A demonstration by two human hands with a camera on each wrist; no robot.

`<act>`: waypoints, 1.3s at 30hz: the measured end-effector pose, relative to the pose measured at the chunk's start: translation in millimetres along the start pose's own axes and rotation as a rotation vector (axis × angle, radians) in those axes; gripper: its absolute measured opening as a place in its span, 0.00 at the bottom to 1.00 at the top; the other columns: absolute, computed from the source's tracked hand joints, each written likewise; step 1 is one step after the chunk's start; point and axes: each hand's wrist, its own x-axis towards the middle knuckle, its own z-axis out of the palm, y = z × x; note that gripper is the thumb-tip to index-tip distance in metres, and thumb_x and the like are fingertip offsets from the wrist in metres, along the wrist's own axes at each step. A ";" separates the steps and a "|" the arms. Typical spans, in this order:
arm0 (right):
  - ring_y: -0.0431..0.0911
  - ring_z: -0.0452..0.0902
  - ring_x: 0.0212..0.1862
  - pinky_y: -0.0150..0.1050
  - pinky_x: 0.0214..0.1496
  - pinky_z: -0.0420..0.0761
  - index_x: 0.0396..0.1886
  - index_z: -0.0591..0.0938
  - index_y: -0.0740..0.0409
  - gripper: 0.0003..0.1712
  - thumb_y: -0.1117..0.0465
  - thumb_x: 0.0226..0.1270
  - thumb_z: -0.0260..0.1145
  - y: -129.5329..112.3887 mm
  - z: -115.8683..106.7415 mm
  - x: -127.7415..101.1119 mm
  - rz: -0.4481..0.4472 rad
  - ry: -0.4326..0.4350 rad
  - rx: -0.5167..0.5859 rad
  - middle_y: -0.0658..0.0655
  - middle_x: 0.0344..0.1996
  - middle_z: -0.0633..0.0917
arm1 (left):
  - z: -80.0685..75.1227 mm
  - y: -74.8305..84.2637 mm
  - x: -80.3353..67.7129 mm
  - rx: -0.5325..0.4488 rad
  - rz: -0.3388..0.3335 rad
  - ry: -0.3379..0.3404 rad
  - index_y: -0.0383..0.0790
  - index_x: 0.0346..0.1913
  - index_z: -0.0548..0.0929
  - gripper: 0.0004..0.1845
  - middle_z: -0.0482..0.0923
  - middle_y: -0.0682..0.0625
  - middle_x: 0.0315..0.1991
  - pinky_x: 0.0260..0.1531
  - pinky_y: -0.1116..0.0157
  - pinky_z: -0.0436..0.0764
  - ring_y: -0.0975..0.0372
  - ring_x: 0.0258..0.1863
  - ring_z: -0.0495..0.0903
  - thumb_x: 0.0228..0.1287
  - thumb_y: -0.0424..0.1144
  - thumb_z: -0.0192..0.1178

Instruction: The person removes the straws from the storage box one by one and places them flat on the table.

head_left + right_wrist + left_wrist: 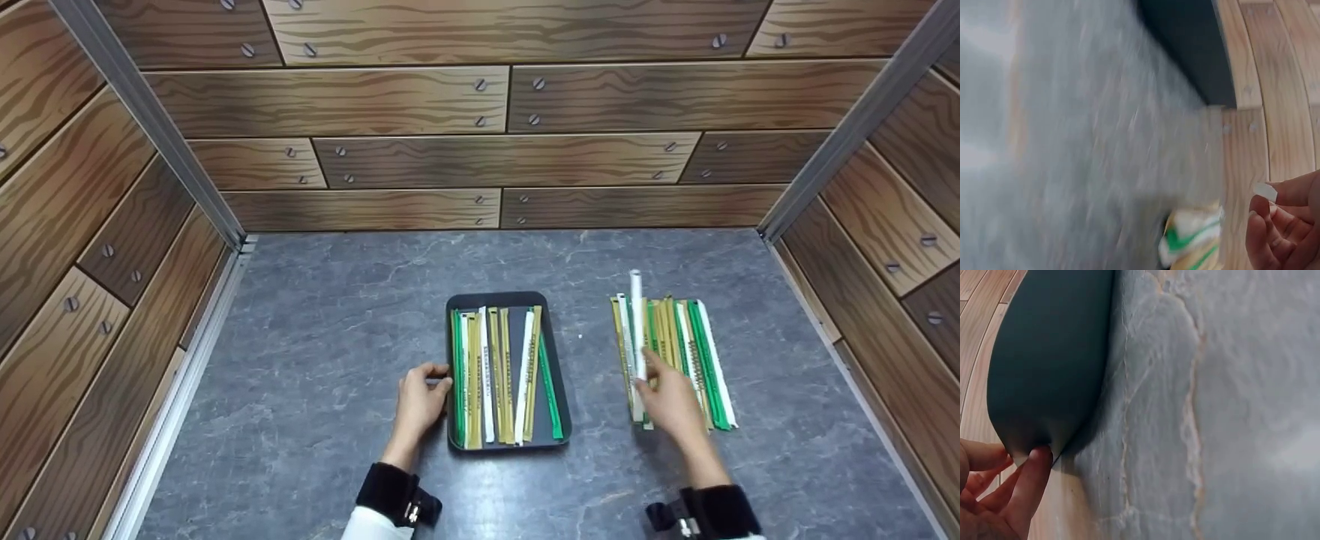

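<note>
A dark tray (506, 298) sits mid-table holding several long green, white and gold wrapped sticks (501, 375) laid side by side. My left hand (439, 379) grips the tray's left rim; in the left wrist view a fingertip (1032, 475) presses the tray's wall (1050, 354). To the right lies a loose pile of the same sticks (694, 352). My right hand (649, 369) is over the pile's near left part and pinches a white stick (637, 315) that points away from me. The blurred right wrist view shows that stick's end (1265, 192) at my fingertips.
The grey stone-patterned tabletop (337, 315) is enclosed by wood-plank walls (495, 142) at the back and both sides, with metal corner posts (157, 127). The tray and the pile lie about a hand's width apart.
</note>
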 end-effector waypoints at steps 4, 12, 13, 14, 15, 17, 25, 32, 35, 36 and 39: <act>0.45 0.71 0.21 0.40 0.21 0.71 0.68 0.68 0.71 0.32 0.69 0.66 0.64 20.7 -9.7 -2.1 0.077 -0.019 -0.039 0.65 0.37 0.83 | -0.5 -3.2 0.7 -0.055 -0.010 -0.001 0.30 0.47 0.84 0.09 0.83 0.39 0.42 0.29 0.63 0.84 0.54 0.34 0.85 0.65 0.27 0.62; 0.55 0.80 0.33 0.49 0.31 0.78 0.66 0.71 0.72 0.29 0.67 0.66 0.61 42.8 -15.1 -6.3 0.133 -0.006 -0.102 0.66 0.37 0.84 | 1.2 -6.3 1.8 -0.159 -0.036 -0.003 0.30 0.54 0.81 0.16 0.82 0.37 0.42 0.24 0.62 0.85 0.52 0.35 0.85 0.64 0.24 0.61; 0.57 0.81 0.35 0.52 0.33 0.79 0.66 0.71 0.72 0.29 0.67 0.66 0.61 44.1 -15.1 -6.5 0.134 -0.005 -0.108 0.67 0.38 0.84 | 1.2 -6.4 1.9 -0.173 -0.040 -0.006 0.30 0.56 0.80 0.18 0.82 0.37 0.42 0.24 0.62 0.85 0.51 0.35 0.85 0.64 0.24 0.61; 0.59 0.81 0.37 0.54 0.36 0.79 0.65 0.71 0.72 0.29 0.67 0.65 0.61 45.2 -14.9 -6.8 0.136 -0.006 -0.115 0.67 0.38 0.84 | 1.2 -6.5 1.9 -0.183 -0.043 -0.009 0.30 0.58 0.79 0.19 0.82 0.37 0.42 0.24 0.61 0.85 0.51 0.35 0.85 0.64 0.24 0.61; 0.61 0.81 0.39 0.56 0.37 0.79 0.65 0.71 0.72 0.29 0.67 0.65 0.62 46.0 -14.9 -7.0 0.139 -0.013 -0.118 0.68 0.39 0.84 | 1.0 -6.6 2.1 -0.189 -0.041 -0.011 0.30 0.59 0.79 0.20 0.81 0.37 0.42 0.24 0.61 0.85 0.51 0.35 0.85 0.64 0.24 0.61; 0.63 0.81 0.43 0.58 0.40 0.79 0.65 0.71 0.72 0.29 0.66 0.66 0.61 47.3 -15.0 -7.2 0.150 -0.028 -0.121 0.69 0.42 0.84 | 0.6 -6.9 2.4 -0.202 -0.041 -0.018 0.30 0.61 0.78 0.22 0.80 0.36 0.42 0.25 0.61 0.85 0.51 0.35 0.85 0.63 0.24 0.61; 0.53 0.78 0.30 0.46 0.27 0.75 0.69 0.68 0.70 0.29 0.65 0.70 0.58 51.1 -15.4 -7.2 0.211 -0.098 -0.134 0.71 0.48 0.82 | -1.6 -9.9 4.7 -0.335 -0.108 -0.087 0.31 0.65 0.74 0.24 0.75 0.35 0.46 0.25 0.60 0.85 0.52 0.37 0.82 0.65 0.23 0.58; 0.52 0.77 0.31 0.47 0.27 0.75 0.68 0.69 0.71 0.29 0.64 0.70 0.60 52.5 -16.1 -8.6 0.214 -0.088 -0.129 0.69 0.43 0.82 | -1.9 -9.4 4.3 -0.381 -0.114 -0.099 0.29 0.65 0.73 0.24 0.75 0.34 0.45 0.24 0.60 0.85 0.50 0.37 0.82 0.65 0.23 0.58; 0.50 0.75 0.28 0.44 0.25 0.73 0.66 0.71 0.71 0.28 0.64 0.69 0.61 52.2 -15.9 -9.1 0.210 -0.064 -0.123 0.64 0.36 0.82 | -2.8 -8.9 3.9 -0.398 -0.105 -0.102 0.27 0.65 0.72 0.25 0.75 0.34 0.45 0.25 0.59 0.85 0.50 0.38 0.82 0.65 0.23 0.58; 0.50 0.75 0.27 0.43 0.25 0.72 0.65 0.72 0.71 0.27 0.64 0.69 0.61 51.5 -15.8 -9.4 0.209 -0.048 -0.124 0.62 0.34 0.82 | -3.0 -9.1 4.0 -0.401 -0.103 -0.104 0.27 0.65 0.72 0.25 0.75 0.34 0.45 0.25 0.58 0.85 0.50 0.37 0.82 0.65 0.23 0.58; 0.52 0.76 0.29 0.47 0.26 0.74 0.60 0.77 0.70 0.23 0.64 0.68 0.62 46.2 -12.3 -10.2 0.196 0.041 -0.129 0.61 0.32 0.82 | -3.3 -9.7 4.1 -0.400 -0.109 -0.106 0.27 0.65 0.72 0.25 0.75 0.35 0.45 0.25 0.58 0.86 0.51 0.36 0.82 0.65 0.23 0.58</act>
